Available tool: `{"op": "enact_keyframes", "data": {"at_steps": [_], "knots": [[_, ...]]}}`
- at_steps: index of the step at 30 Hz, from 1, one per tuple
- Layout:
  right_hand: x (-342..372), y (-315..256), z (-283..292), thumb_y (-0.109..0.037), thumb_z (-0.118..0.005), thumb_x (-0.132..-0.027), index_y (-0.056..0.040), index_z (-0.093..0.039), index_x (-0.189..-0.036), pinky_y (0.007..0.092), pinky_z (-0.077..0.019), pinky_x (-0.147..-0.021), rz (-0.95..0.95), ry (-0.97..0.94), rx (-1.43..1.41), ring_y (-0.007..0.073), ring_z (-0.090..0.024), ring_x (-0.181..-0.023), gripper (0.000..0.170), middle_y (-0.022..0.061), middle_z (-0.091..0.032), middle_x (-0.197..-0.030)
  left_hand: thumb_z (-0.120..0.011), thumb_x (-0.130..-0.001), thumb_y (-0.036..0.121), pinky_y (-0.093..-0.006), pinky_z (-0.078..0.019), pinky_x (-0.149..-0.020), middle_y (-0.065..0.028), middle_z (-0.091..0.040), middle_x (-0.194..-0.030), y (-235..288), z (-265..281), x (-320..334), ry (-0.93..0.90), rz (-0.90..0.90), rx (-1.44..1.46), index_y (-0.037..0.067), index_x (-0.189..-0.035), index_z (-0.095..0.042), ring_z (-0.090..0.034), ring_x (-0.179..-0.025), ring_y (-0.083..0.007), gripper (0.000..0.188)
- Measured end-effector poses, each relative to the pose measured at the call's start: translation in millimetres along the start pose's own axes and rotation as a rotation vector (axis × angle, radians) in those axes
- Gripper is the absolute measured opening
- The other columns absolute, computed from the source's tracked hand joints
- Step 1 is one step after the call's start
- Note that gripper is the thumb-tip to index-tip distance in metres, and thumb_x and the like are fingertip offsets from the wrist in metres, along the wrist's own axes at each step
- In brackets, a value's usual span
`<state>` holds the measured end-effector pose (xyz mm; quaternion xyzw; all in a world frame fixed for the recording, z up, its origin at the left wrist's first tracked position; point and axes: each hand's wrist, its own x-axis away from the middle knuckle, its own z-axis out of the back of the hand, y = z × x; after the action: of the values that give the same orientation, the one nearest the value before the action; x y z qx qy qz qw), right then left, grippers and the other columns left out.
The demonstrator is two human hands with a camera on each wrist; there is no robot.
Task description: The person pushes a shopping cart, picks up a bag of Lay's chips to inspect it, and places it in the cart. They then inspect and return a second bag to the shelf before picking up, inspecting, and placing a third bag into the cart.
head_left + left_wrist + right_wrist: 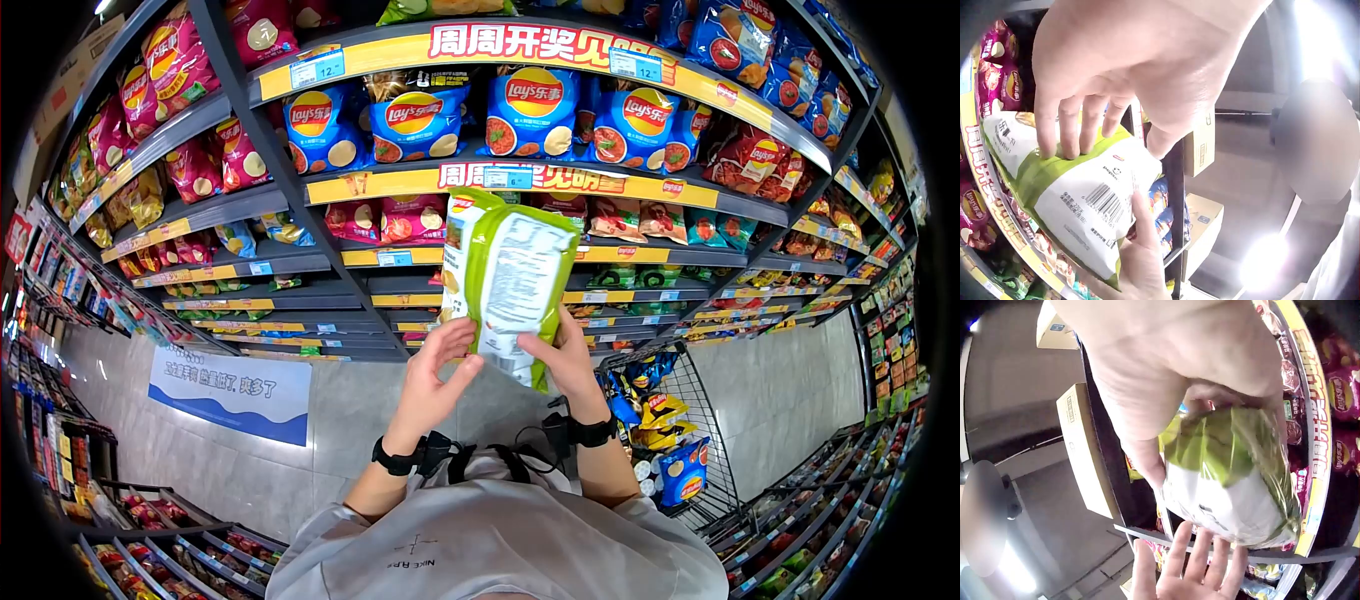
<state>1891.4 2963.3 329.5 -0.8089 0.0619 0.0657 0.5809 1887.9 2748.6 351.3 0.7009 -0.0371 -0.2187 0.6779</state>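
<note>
A green-and-white bag of chips [520,265] is held up before the shelves, its printed back turned towards me. My right hand [568,365] grips its lower right side, thumb on the back panel and fingers behind. At the lower left, my left hand [442,362] rests its fingertips against the bag, thumb standing off. The left wrist view shows these fingers nearly straight across the green band, near a barcode [1105,203] on the white panel. From the right wrist view, the crinkled bag [1210,494] bulges below my right palm.
Blue Lay's bags [530,112] line the shelf ahead, with magenta bags [412,218] lower down. A wire shopping cart [722,440] holding chip bags and cans stands at my right. A floor sticker [235,395] lies at left. More racks [170,555] curve behind me.
</note>
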Motion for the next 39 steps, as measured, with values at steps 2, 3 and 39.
{"op": "enact_keyframes", "data": {"at_steps": [2, 3, 39], "knots": [[4.7, -11.7, -5.2, -0.005, -0.073, -0.085, 0.0025, -0.039, -0.143, 0.0300, -0.0446, -0.097, 0.010, -0.028, -0.048, 0.0168, -0.057, -0.115, 0.068, 0.0120, -0.058, -0.131, -0.067, -0.090, 0.007, -0.0341, -0.0468, -0.099, -0.0159, -0.057, -0.130, -2.8, 1.9, -0.2, 0.013, 0.019, 0.022, -0.001, -0.137, -0.044, -0.057, -0.119, -0.0214, 0.053], [6.3, -15.0, -6.7, -0.003, -0.071, -0.086, 0.0024, -0.034, -0.148, 0.0301, -0.0437, -0.098, 0.020, -0.058, -0.096, 0.0175, -0.055, -0.118, 0.072, 0.0130, -0.055, -0.134, -0.068, -0.090, 0.008, -0.0341, -0.0457, -0.101, -0.0163, -0.055, -0.133, -4.2, 3.5, 0.0, 0.001, 0.044, 0.102, 0.000, -0.140, -0.040, -0.055, -0.122, -0.0217, 0.058], [-6.3, -10.8, 17.2, -0.015, -0.074, -0.087, 0.0033, -0.051, -0.127, 0.0265, -0.0485, -0.089, -0.075, -0.007, 0.092, 0.0130, -0.060, -0.105, 0.049, 0.0085, -0.064, -0.114, -0.071, -0.091, 0.016, -0.0288, -0.0490, -0.091, -0.0098, -0.060, -0.122, -21.8, 16.2, -8.6, 0.192, 0.287, 0.395, 0.000, -0.132, -0.044, -0.059, -0.108, -0.0146, 0.051]]}}
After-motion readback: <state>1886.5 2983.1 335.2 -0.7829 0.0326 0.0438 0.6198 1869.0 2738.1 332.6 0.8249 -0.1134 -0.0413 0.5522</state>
